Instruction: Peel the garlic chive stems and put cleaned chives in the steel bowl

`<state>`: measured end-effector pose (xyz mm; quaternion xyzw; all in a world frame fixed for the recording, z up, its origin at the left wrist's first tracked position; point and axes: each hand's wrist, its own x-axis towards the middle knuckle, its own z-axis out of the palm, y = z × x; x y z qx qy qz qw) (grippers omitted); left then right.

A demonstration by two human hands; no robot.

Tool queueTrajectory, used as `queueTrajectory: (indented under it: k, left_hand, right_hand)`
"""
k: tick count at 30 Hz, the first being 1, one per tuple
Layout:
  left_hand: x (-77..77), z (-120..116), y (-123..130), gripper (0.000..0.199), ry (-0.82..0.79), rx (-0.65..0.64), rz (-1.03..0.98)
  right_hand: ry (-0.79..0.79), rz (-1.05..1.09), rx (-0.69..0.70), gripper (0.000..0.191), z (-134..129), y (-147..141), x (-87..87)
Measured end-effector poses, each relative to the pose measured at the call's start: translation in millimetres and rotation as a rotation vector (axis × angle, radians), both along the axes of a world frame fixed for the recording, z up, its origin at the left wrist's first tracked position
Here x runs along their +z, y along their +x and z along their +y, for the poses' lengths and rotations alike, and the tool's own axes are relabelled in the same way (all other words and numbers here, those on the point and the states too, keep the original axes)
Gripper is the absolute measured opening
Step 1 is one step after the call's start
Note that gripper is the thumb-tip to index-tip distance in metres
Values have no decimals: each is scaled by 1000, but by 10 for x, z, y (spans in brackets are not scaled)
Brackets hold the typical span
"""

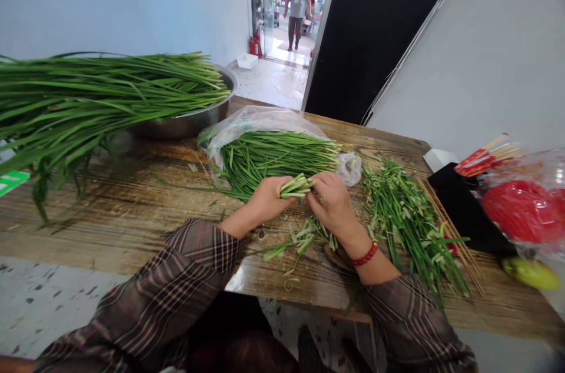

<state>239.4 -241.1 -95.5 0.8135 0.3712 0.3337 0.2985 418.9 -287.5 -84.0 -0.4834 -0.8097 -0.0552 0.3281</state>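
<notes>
My left hand (270, 197) is wrapped round a small bunch of garlic chives (296, 186), its pale cut ends pointing right. At those ends my right hand (330, 199), with a red bead bracelet on the wrist, has its fingers pinched; what lies between them is too small to make out. Just behind both hands, more garlic chives (278, 155) lie in an open clear plastic bag (282, 117). Below the hands are loose trimmed bits (302, 237) on the wooden table (176, 214). A heap of chive scraps (404, 208) spreads to the right of my right hand.
A metal basin (185, 123) at the back left carries a large pile of long chives (110, 87) hanging over its side. On the right are thin wooden sticks (450, 232), a black box (461, 202) and a red plastic-wrapped bundle (525, 208). A person (298, 5) stands beyond the doorway.
</notes>
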Motion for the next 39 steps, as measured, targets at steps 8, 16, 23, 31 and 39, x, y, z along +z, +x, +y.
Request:
queueTrajectory:
  k: [8,16,23,31,39]
  left_hand:
    - [9,9,0,11,17,-19,26]
    - [5,8,-6,14,-21,-13,-41]
    - [52,0,-24,16,-43,15,-117]
    - [47,3,-31,14,-13,-1,-73]
    - [40,-12,-25,10,23,-105,39]
  right_hand:
    - [-96,390,-13,13,60,-142,-238]
    - [-140,671,-176,21,144,67,-182]
    - [-46,602,-226,13,210,440,-49]
    - [-96,408,44,14,127,270,52]
    - [-1,358,86,18,34,47,3]
